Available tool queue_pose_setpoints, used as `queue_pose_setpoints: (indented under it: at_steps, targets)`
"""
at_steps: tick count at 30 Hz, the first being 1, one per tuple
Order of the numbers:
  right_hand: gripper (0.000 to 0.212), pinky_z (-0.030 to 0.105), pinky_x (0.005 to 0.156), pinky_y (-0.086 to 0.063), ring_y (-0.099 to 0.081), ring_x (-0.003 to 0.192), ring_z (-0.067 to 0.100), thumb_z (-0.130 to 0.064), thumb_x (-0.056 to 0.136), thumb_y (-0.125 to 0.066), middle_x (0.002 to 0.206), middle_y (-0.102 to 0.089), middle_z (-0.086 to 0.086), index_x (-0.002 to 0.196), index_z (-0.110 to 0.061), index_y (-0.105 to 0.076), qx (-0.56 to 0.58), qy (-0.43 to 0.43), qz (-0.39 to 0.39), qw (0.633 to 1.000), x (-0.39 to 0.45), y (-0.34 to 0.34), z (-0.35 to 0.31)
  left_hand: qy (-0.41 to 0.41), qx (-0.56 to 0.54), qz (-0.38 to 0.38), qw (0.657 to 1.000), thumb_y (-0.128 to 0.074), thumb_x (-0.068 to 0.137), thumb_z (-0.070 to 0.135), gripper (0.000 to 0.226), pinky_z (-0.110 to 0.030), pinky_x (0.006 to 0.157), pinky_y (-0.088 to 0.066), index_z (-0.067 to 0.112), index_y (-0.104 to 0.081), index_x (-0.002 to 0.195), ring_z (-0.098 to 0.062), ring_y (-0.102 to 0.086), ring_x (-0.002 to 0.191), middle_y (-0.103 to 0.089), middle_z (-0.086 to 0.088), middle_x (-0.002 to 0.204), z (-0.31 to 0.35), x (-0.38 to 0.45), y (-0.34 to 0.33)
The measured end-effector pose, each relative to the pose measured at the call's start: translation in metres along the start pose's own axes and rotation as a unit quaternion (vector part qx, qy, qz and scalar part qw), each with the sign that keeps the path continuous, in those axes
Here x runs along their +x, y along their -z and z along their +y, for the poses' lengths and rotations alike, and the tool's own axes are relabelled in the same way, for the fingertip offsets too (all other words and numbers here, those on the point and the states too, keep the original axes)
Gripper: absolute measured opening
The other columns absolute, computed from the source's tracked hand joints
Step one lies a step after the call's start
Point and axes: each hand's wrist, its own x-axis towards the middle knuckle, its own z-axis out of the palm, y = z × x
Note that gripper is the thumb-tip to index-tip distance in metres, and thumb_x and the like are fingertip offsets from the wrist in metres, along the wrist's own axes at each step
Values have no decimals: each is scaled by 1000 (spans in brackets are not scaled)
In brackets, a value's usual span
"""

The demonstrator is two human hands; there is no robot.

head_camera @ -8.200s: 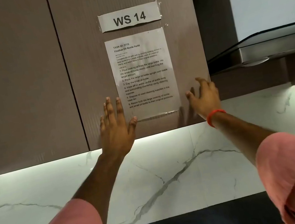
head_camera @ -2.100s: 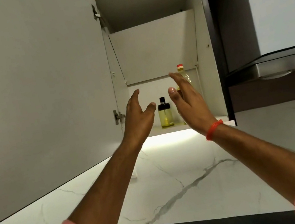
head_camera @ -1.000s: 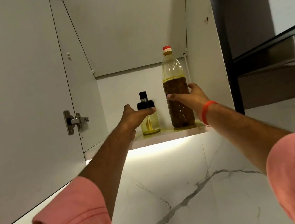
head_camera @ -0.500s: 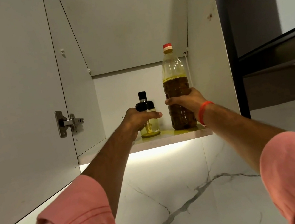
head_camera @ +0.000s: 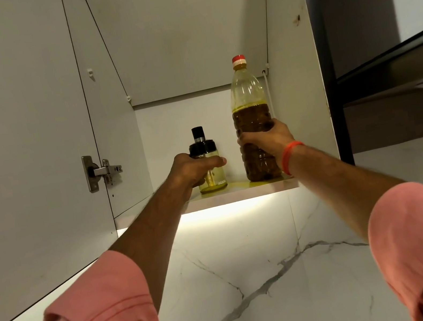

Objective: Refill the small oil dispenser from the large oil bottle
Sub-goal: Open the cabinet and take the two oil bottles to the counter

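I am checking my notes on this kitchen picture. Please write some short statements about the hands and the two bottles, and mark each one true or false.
1. The left hand grips the small oil dispenser. True.
2. The large oil bottle has a black cap. False: its cap is red.
3. The right hand holds the large oil bottle around its body. True.
4. Both bottles lie on their sides. False: both are upright at the cabinet shelf.
5. The dispenser is at the right of the large bottle. False: it is at its left.
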Motion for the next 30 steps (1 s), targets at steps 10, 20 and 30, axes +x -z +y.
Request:
queue_pose_setpoints:
  at_steps: [10, 20, 30]
  targets:
    - [77, 53, 92, -57, -72, 98, 32, -28, 55, -92, 110, -72, 6, 124, -24, -58, 7, -2, -13, 1000, -31, 15, -18, -15, -9, -4, 1000, -89, 77, 23, 51, -30, 79, -59, 11, -62, 118, -23, -69, 101, -69, -11, 112, 17, -34, 9]
    - [70, 52, 96, -55, -68, 104, 29, -29, 69, -90, 114, -69, 4, 130, -25, -54, 5, 35, -25, 999, -80, 43, -38, -20, -14, -26, 999, -89, 76, 22, 56, -32, 85, -58, 9, -64, 124, -23, -70, 104, -71, -11, 114, 29, -85, 15]
    - [68, 33, 73, -52, -67, 97, 20, -26, 71, -90, 112, -69, 0, 130, -24, -55, 0, 40, -54, 998, -126, 65, -30, -44, -24, -57, 997, -88, 76, 24, 46, -33, 86, -58, 16, -68, 116, -25, -71, 104, -74, -11, 111, 15, -128, 7]
